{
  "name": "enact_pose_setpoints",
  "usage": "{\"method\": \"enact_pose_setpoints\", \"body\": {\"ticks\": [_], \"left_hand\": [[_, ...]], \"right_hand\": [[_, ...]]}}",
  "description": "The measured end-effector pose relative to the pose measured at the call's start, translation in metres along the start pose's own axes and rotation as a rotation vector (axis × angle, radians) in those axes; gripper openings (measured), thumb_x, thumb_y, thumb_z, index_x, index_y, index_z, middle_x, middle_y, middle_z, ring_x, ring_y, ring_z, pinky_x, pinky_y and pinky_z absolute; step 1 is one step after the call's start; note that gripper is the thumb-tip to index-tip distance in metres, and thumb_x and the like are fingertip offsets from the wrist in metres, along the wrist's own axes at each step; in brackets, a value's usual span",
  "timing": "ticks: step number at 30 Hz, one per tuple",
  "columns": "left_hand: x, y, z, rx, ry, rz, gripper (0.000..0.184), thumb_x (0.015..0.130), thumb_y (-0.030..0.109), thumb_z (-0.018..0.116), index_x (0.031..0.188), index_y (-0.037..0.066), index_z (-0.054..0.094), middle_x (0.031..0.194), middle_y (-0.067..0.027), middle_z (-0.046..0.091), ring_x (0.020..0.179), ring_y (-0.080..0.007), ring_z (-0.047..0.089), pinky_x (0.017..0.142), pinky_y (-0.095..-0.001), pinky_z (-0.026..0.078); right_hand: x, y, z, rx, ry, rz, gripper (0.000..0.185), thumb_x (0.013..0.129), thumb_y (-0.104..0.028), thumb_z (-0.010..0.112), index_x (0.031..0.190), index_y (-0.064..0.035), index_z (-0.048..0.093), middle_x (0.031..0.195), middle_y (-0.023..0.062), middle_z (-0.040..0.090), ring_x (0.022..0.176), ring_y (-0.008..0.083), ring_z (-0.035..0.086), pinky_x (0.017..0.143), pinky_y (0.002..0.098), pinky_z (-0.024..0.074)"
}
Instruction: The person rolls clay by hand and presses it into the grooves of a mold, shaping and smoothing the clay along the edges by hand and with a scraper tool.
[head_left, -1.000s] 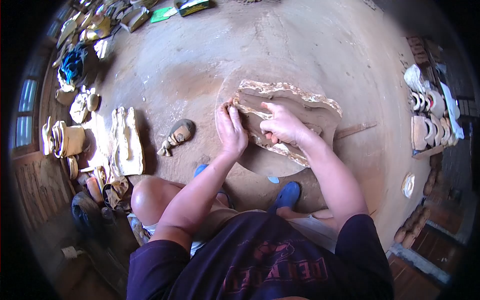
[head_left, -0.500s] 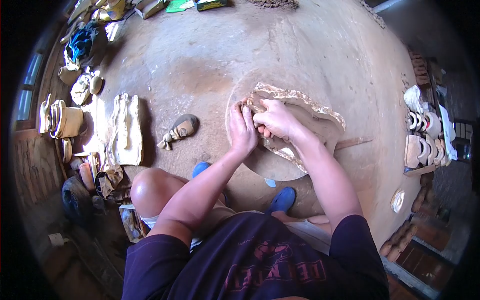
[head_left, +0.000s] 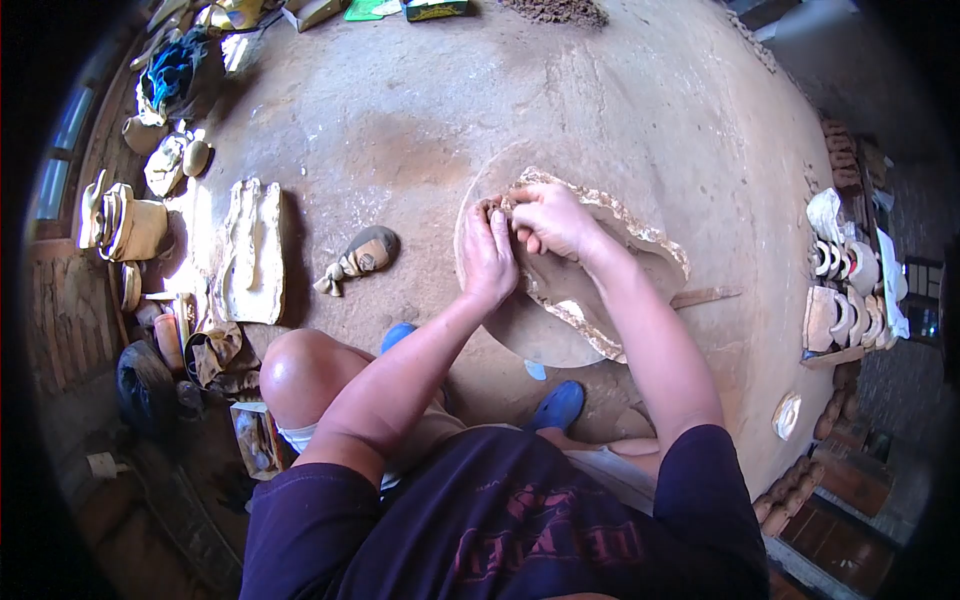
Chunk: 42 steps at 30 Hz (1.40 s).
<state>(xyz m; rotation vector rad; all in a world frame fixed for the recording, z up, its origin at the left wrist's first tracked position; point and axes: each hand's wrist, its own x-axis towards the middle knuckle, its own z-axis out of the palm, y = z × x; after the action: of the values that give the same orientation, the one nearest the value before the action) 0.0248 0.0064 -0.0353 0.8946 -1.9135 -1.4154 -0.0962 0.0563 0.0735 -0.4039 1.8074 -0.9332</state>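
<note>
A pale, rough-edged mould (head_left: 655, 238), lined with brown clay, lies on a round board (head_left: 530, 345) in front of me. My left hand (head_left: 490, 255) cups the mould's left end, fingers close together, with brown clay (head_left: 490, 208) between fingertips and thumb. Beside it my right hand (head_left: 555, 222) is closed, its curled fingers against the mould's inner left end. Whether anything is inside that fist is hidden. A flat wooden stick (head_left: 705, 297) pokes out at the board's right side.
Left of the board lie a tied cloth bundle (head_left: 360, 260) and another pale mould piece (head_left: 252, 255). More moulds (head_left: 135, 225) stand at the far left. Curved pieces (head_left: 845, 315) line the right side. A clay heap (head_left: 560, 10) sits at the back; my blue shoe (head_left: 560, 405) is near the board.
My right hand has shifted slightly at the mould's left end, its fingers turning further down. My left hand stays at the same end. The whole view has shifted slightly.
</note>
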Motion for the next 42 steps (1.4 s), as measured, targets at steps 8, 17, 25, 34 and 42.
{"method": "enact_pose_setpoints", "body": {"ticks": [8,17,25,34,42], "left_hand": [[0.017,0.006,-0.005,0.027,-0.114,0.176,0.03,0.108,0.021,0.049,0.13,0.004,0.059,0.118,-0.0201,0.066,0.113,-0.0372,0.062,0.1,-0.0459,0.047],[0.044,0.008,-0.003,0.228,-0.257,0.359,0.025,0.103,0.023,0.053,0.117,0.004,0.061,0.112,-0.0195,0.066,0.108,-0.0407,0.06,0.093,-0.049,0.048],[0.058,0.027,-0.006,0.353,-0.369,0.431,0.026,0.103,0.025,0.054,0.12,0.007,0.061,0.112,-0.0195,0.068,0.106,-0.041,0.064,0.089,-0.0493,0.052],[0.077,0.045,0.005,0.463,-0.501,0.287,0.033,0.105,0.034,0.053,0.122,0.007,0.061,0.113,-0.0221,0.069,0.101,-0.0451,0.066,0.086,-0.0533,0.052],[0.025,0.016,0.023,0.06,-0.067,0.2,0.034,0.109,0.02,0.049,0.134,-0.001,0.058,0.126,-0.0198,0.068,0.115,-0.0297,0.066,0.1,-0.0396,0.05]], "right_hand": [[0.004,-0.01,-0.072,-0.418,0.327,-0.339,0.03,0.087,-0.016,0.074,0.114,-0.0018,0.073,0.088,0.0107,0.074,0.077,0.0176,0.072,0.068,0.0306,0.0568],[0.019,-0.022,-0.074,-1.449,-0.031,-0.424,0.05,0.088,-0.015,0.052,0.133,-0.0273,0.07,0.119,0.0139,0.071,0.108,0.033,0.069,0.092,0.0456,0.0553],[-0.002,-0.011,-0.092,-1.825,-0.135,-0.324,0.061,0.087,-0.015,0.053,0.143,-0.0391,0.06,0.098,0.0114,0.076,0.088,0.0304,0.074,0.077,0.0449,0.0576],[-0.061,0.029,-0.124,-1.714,-0.251,-0.233,0.056,0.085,-0.017,0.054,0.138,-0.0323,0.065,0.093,0.0131,0.075,0.087,0.0327,0.072,0.075,0.0457,0.057],[-0.116,0.194,-0.205,-0.278,0.998,-0.027,0.03,0.094,-0.022,0.062,0.115,-0.0053,0.074,0.092,0.0121,0.074,0.083,0.0213,0.069,0.077,0.0385,0.0546]]}}
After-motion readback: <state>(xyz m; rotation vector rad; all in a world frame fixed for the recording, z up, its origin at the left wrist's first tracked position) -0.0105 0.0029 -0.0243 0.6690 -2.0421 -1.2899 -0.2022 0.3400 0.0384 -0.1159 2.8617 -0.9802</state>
